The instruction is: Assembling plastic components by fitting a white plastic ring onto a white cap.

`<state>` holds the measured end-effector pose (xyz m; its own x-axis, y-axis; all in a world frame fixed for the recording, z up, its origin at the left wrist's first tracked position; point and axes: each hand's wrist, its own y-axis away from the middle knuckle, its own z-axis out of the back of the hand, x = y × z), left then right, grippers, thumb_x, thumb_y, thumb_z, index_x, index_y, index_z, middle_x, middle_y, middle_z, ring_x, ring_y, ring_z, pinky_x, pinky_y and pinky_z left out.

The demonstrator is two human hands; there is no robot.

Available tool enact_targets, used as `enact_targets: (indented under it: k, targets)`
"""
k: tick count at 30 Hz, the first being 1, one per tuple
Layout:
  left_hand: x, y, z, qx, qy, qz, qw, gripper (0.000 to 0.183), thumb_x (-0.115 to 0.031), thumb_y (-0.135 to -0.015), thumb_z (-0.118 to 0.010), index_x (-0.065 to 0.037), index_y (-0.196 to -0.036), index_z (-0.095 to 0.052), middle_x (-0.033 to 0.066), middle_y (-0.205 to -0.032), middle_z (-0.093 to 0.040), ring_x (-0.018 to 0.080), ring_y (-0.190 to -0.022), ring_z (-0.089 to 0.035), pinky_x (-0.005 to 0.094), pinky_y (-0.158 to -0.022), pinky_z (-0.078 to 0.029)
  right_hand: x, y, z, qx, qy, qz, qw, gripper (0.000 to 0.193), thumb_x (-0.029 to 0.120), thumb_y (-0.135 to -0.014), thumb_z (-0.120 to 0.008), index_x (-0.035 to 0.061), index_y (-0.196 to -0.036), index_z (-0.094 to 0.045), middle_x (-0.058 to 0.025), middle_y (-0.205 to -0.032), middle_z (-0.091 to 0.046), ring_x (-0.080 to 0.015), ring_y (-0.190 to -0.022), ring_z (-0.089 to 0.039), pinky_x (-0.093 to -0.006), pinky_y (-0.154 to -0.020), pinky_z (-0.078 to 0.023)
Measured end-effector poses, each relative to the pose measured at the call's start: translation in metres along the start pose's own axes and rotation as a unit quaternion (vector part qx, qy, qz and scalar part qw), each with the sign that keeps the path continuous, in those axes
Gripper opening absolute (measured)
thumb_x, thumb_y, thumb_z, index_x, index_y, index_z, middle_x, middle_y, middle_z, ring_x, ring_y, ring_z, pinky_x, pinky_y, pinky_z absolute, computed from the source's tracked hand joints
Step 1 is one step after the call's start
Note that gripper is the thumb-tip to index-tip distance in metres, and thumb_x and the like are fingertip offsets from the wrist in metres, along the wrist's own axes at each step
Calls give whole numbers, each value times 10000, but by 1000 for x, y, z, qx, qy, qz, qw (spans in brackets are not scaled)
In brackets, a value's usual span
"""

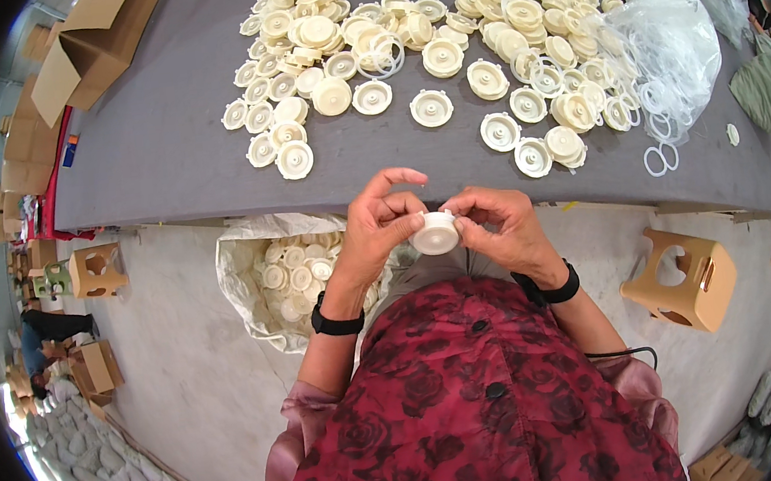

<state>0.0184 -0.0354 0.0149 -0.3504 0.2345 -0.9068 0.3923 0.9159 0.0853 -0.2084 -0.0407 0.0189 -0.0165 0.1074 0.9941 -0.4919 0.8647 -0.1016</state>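
Between my two hands, just in front of the table's near edge, is a round cream plastic cap (pixel 436 234) with small tabs on its rim. My left hand (pixel 381 217) pinches its left side with thumb and fingers, the index finger raised and bent. On the opposite side, my right hand (pixel 499 225) grips the rim between thumb and fingertips. Many similar caps (pixel 431 108) lie on the grey table beyond, some with their inner side up, some stacked. Clear sealing rings (pixel 662 158) lie on the table at the right, and others spill from a transparent plastic bag (pixel 680 45).
An open white woven sack (pixel 237 279) of caps stands on the floor below the table, to my left. Tan plastic stools (pixel 686 279) stand right and left. A cardboard box (pixel 93 46) sits at the table's far left. A grey-green cloth (pixel 769 92) lies at the right end.
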Motion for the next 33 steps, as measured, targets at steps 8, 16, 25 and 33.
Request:
enact_targets:
  k: [8, 16, 25, 33]
  targets:
    - [36, 5, -18, -82, 174, -65, 979, 432, -47, -868, -737, -21, -1253, -543, 90, -1125, -678, 168, -1041, -643, 314, -959, -488, -2, 0, -20, -139, -221, -27, 965, 192, 31, -946, -609, -24, -1124, -656, -51, -989, -675, -94, -802, -648, -245, -711, -552]
    - [30, 15, -12, -51, 75, -61, 994, 374, -103, -823, -801, 1, -1155, -664, 75, -1040, -695, 158, -989, -659, 298, -904, -517, -8, 5, 0, -86, -29, 18, 996, 188, 68, -899, -658, -19, -1061, -699, -40, -899, -687, -82, -741, -613, -231, -684, -504]
    - [-6, 9, -12, 10, -24, -8, 1000, 350, 2, -848, -717, 19, -1176, -598, 43, -970, -669, 104, -915, -630, 250, -826, -512, 11, 3, -1, -13, -12, -20, 1000, 284, 50, -913, -633, -9, -1188, -673, -64, -952, -690, -89, -777, -613, -232, -658, -495]
    - [34, 13, -19, -61, 78, -66, 993, 255, -43, -880, -725, 0, -1109, -621, 52, -1016, -672, 119, -971, -627, 273, -888, -496, 10, 4, -9, -133, -186, -21, 973, 249, -14, -956, -584, -40, -1194, -649, -87, -1000, -691, -115, -803, -660, -238, -678, -573]
